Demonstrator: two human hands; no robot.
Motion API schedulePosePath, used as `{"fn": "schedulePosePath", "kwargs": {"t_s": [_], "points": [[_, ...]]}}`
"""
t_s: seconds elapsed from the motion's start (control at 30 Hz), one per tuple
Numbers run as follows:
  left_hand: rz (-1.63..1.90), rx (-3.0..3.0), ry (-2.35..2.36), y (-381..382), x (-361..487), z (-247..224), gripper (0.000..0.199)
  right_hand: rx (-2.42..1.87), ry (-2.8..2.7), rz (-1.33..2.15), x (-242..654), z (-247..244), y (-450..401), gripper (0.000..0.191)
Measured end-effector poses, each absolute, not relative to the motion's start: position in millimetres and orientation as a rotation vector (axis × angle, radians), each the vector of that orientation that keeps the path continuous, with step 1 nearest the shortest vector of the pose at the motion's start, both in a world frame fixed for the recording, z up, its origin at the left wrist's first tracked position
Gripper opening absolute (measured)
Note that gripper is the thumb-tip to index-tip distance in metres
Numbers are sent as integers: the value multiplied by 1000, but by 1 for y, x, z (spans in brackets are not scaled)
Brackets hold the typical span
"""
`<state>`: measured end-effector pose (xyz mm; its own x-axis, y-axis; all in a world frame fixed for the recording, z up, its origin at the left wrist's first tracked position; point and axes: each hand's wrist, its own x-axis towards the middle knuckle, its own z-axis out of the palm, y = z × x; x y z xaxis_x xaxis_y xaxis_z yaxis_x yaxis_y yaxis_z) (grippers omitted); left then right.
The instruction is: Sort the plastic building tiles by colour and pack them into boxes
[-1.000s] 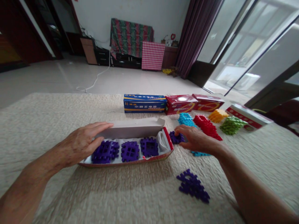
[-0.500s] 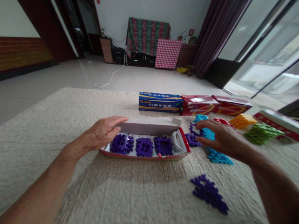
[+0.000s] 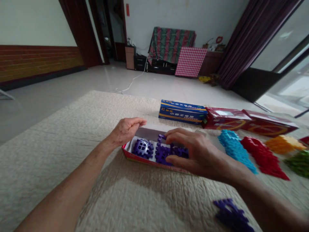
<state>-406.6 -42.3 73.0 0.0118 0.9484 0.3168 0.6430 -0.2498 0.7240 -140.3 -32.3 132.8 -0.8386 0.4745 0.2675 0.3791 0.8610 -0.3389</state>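
An open cardboard box [image 3: 127, 154] with a red edge sits on the quilted cover, holding purple notched plastic building blocks [image 3: 143, 148]. At its back left corner, my left hand [image 3: 126, 130] is closed round the raised flap, fingers together. My right hand [image 3: 193, 149] is over the box's right half, its thumb and fingers closed on a purple building block [image 3: 161, 138], partly hidden by the fingers. The box's right end is also hidden behind that hand. Another small group of purple blocks [image 3: 231, 214] lies on the cover near my right forearm.
Behind stand a blue box [image 3: 182, 112] and two red boxes [image 3: 227, 118] in a row. To the right lie piles of blue blocks [image 3: 236, 149], red blocks [image 3: 263, 158], orange blocks [image 3: 285, 143] and green blocks [image 3: 299, 162].
My right hand has moved left from the purple blocks beside the box to over the box, with a purple block in it. The camera view has turned left.
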Motion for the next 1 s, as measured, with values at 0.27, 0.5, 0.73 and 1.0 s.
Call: {"fn": "schedulePosePath", "kwargs": {"t_s": [0.27,0.5,0.73,1.0], "points": [[1130,1956,1615,-41,-405,73,35,-532,-2848,323,-199,121,-20,24],[1105,1960,1627,-42,-404,76,36,-499,-2840,303,-208,117,-18,22],[1093,1964,1636,-41,-405,73,37,-609,-2546,215,-140,136,-20,12],[1017,1949,1696,-41,-408,71,37,-1191,-2387,132,0,95,-12,13]]}}
